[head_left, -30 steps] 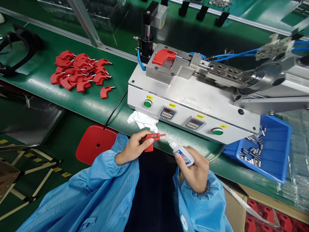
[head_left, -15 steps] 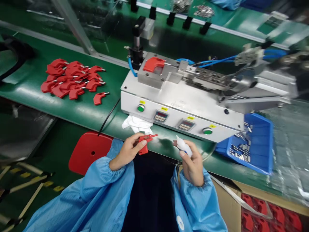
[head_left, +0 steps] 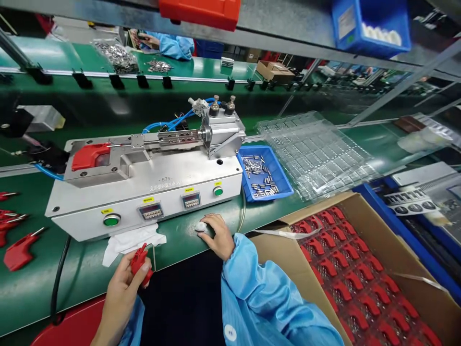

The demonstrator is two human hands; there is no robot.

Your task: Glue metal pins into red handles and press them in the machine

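Closed round a small red pistol-shaped plastic part [head_left: 139,263], my left hand [head_left: 124,283] is in front of the bench edge. A crumpled white cloth [head_left: 133,241] lies just beyond it, against the machine. My right hand [head_left: 219,238] is low over the bench, thumb and fingers pinching a small whitish piece [head_left: 200,227] whose exact kind I cannot make out. Behind both hands stands a bench machine [head_left: 180,175] with green buttons and small displays. Another red pistol-shaped part [head_left: 90,156] with a metal pin sits in its fixture.
A blue bin [head_left: 284,190] of small metal pieces stands right of the machine. Clear plastic trays [head_left: 324,149] lie beyond. An open carton [head_left: 414,254] of red parts is at lower right. Loose red parts [head_left: 19,252] lie at left. A shelf [head_left: 281,24] overhangs the bench.
The view has swung to the right, bringing the carton and trays into sight. My right hand has lowered to the bench top with its whitish piece. My left hand still grips the red part.
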